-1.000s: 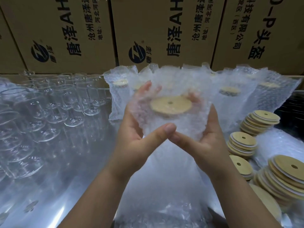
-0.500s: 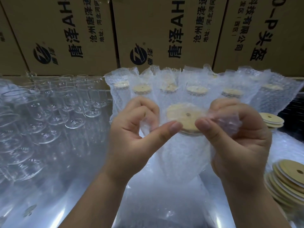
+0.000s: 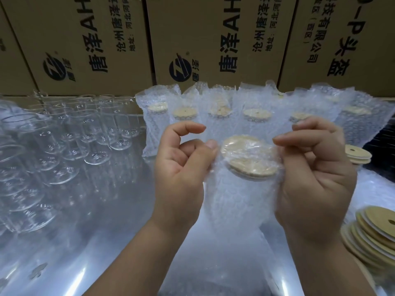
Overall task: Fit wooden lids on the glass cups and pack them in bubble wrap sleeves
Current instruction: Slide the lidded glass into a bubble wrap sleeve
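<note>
Wrap [image 3: 235, 199] now across lid [image 3: 252, 168]; glossy table [image 3: 106, 231], cartons [image 3: 213, 39].

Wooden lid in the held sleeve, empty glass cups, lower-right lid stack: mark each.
wooden lid [image 3: 249, 158], head view, top face under wrap.
empty glass cups [image 3: 120, 144], head view, one cup's base.
lid stack [image 3: 376, 216], head view, top lid's face.

1. Left cardboard box [image 3: 70, 28]: large dark print, turned sideways, reads "唐泽AH" and runs off the frame's top edge.
2. The same box carries two smaller sideways lines, one beginning "沧州唐泽" and one beginning "地址:河北河". Both are cut off at the top.
3. A round dark logo [image 3: 54, 69] sits low on this box, with a tiny "唐泽" beside it.
4. Middle cardboard box [image 3: 203, 22]: the same round mark, "唐泽AH" and the same two small lines.
5. Right cardboard box [image 3: 367, 24]: large "-P头盔", smaller "科技有限公司", and a bracketed line too small to read.
</note>
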